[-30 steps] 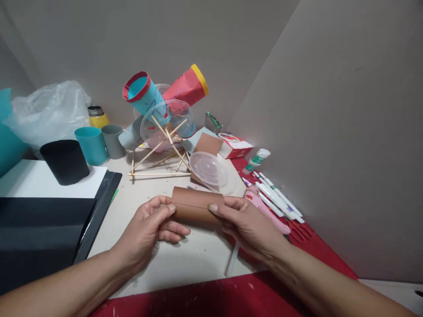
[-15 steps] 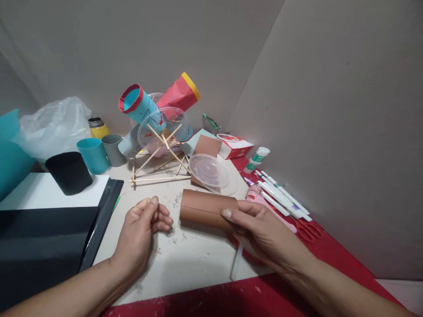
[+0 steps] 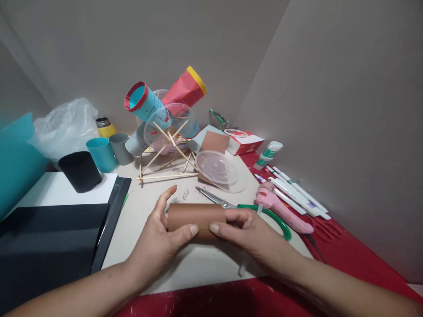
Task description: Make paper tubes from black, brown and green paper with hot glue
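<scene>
Can slip past between black folder (image 3: 53, 242) and left hand (image 3: 158, 240), over bare worktop (image 3: 132, 222), as far as the wooden-stick frame (image 3: 171, 138). Can also pass low between the forearms (image 3: 89, 286), on the near side of the brown tube (image 3: 196, 215). Ahead and rightward, meets green-handled scissors (image 3: 225, 204), a clear lid (image 3: 214, 168) and a pink glue gun (image 3: 286, 210).

The tube (image 3: 197, 215) lies crosswise between the left hand (image 3: 157, 240) and the right hand (image 3: 256, 231) over the front of the desk (image 3: 198, 266), the scissors (image 3: 225, 204) just behind its right end and the stick frame (image 3: 170, 138) farther back. At left, a cylinder (image 3: 80, 172) stands on a sheet (image 3: 38, 188), a bag (image 3: 69, 125) behind. At right, the glue gun (image 3: 287, 211) lies beside the pens (image 3: 297, 197), with the glue stick (image 3: 269, 152) and box (image 3: 247, 148) behind.
</scene>
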A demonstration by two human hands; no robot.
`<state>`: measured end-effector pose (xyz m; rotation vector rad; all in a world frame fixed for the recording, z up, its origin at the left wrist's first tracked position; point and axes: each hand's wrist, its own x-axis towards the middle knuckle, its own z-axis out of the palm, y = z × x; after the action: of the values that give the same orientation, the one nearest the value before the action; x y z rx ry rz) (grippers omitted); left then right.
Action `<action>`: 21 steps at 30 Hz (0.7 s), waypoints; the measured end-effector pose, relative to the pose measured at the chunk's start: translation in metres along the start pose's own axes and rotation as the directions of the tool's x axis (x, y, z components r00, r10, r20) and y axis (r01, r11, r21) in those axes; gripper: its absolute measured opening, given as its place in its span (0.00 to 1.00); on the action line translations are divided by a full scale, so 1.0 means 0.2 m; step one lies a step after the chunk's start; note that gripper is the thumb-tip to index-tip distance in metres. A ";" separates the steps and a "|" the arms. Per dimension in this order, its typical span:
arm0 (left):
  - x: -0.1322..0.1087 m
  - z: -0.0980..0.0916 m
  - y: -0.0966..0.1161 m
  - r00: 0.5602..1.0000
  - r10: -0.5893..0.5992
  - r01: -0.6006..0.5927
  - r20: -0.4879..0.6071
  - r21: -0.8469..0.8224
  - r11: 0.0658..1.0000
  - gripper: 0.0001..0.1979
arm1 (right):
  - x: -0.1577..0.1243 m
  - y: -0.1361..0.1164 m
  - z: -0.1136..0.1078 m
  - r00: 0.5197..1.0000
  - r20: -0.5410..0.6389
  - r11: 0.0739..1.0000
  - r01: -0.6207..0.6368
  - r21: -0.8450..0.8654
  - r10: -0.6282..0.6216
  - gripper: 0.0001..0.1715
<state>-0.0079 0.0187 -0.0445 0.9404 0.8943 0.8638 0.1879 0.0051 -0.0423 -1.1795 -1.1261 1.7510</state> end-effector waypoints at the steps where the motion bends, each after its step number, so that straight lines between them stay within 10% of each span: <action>1: 0.00 0.00 0.00 1.000 0.005 -0.005 -0.015 0.010 1.000 0.48 | 0.01 0.00 0.01 1.000 0.008 1.000 0.001 0.002 -0.001 0.18; 15: -0.01 0.00 0.02 0.995 0.042 -0.029 -0.095 0.127 0.991 0.40 | 0.04 0.02 0.04 0.995 0.098 1.000 0.011 -0.009 -0.010 0.20; 21: 0.00 0.00 0.02 0.990 0.048 -0.051 -0.131 -0.020 0.998 0.41 | 0.00 -0.04 -0.06 0.961 -0.108 0.900 0.195 -0.389 -0.254 0.28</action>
<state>-0.0098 0.0205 -0.0401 0.8973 0.9739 0.9852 0.2006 0.0119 -0.0381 -1.3234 -1.4808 1.2759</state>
